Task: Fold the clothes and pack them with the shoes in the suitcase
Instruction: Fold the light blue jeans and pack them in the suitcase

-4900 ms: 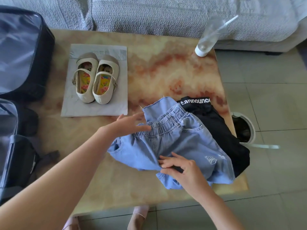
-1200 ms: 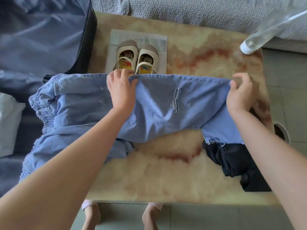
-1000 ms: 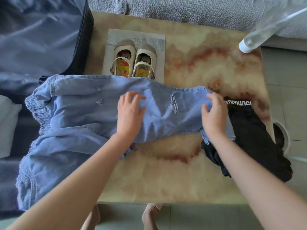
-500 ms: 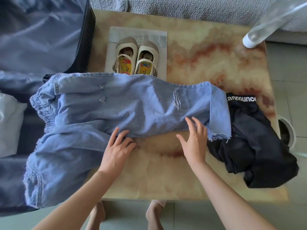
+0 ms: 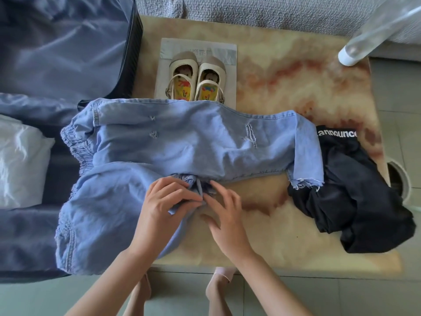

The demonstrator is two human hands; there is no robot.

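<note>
The jeans (image 5: 182, 142) are lying spread across the marble-patterned table (image 5: 284, 87); they are pale blue denim with an elastic gathered waistband, small ripped patches and a frayed hem. Their long axis is running left to right across the table; the waistband is pointing left and overhanging the open suitcase (image 5: 63, 46), while the far leg is stretching right, its frayed hem resting on the edge of a crumpled black garment (image 5: 355, 197). The near leg is angling towards the onlooker's side and drooping over the near left corner of the table.

The left hand (image 5: 164, 208) is pinching a bunched fold of denim at the crotch, its fingers curling over the cloth; the right hand (image 5: 225, 215) is lying open just beside it, fingers spread and nearly straight, fingertips touching the same bunch.

The shoes (image 5: 196, 76), cream with bright printed insoles, are sitting side by side on a grey sheet (image 5: 230, 53) just beyond the jeans, toes pointing away towards the sofa (image 5: 250, 10); a clear bottle (image 5: 373, 33) is standing at the far right corner.
</note>
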